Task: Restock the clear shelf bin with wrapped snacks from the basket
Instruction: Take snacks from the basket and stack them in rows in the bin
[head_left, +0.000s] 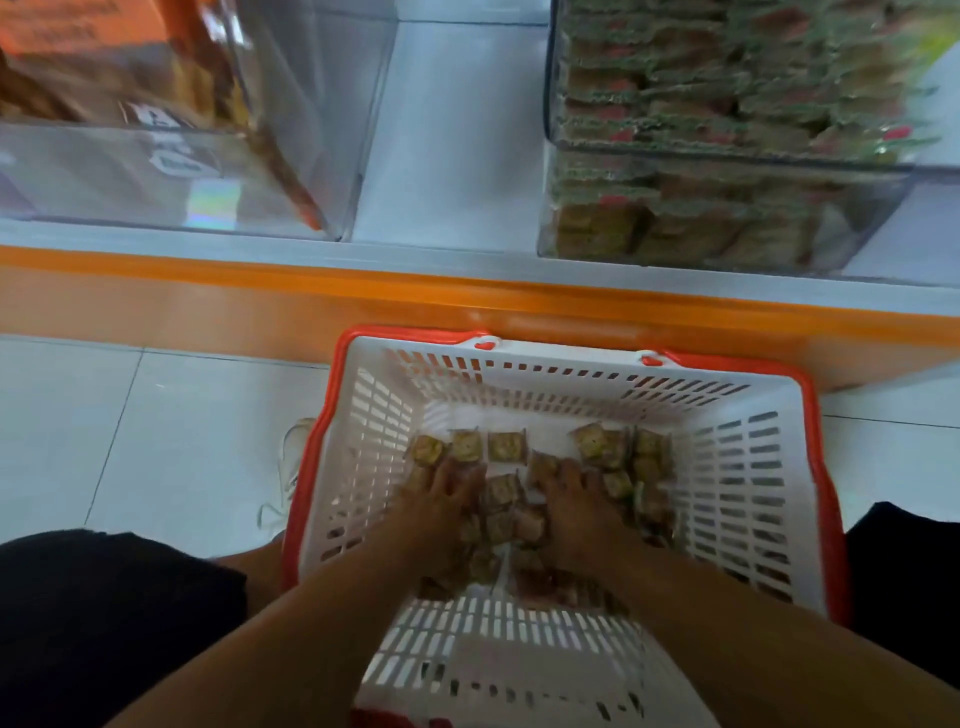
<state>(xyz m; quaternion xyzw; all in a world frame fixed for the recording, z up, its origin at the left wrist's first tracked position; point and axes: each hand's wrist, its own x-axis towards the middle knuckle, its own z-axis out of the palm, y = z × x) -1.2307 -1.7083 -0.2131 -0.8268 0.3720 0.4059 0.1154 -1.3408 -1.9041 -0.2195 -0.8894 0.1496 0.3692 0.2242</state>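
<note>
Closest in, both forearms reach forward and down into the basket (758, 519), a white slotted one with a red rim that stands on the tiled floor (156, 431) between the person's knees. The left hand (444, 491) and the right hand (576, 493) lie palm down on the heap of wrapped snacks (506, 447), side by side with a few packets showing between them. Each grip is spread, fingers pressed into the pile; the fingertips are buried among the packets, so I cannot tell whether either hand has yet closed on any of them.

The snacks are small square packets, scattered loosely over the basket's bottom with no common direction. They lie directly under and just ahead of both hands, so neither hand is nearer; more packets sit toward the right wall than the left.

The coming lift turns on one relation: the clear bin (727, 223) holding matching packets stands up and to the right of the basket, on the white shelf (452, 156) behind an orange edge strip (260, 291). The right hand therefore has the shorter way. That bin looks already well filled, its packets stacked in rows against the front wall.

Farther left on the same shelf, well apart, a second clear bin (182, 171) holds orange bags; it looks no part of this job.
</note>
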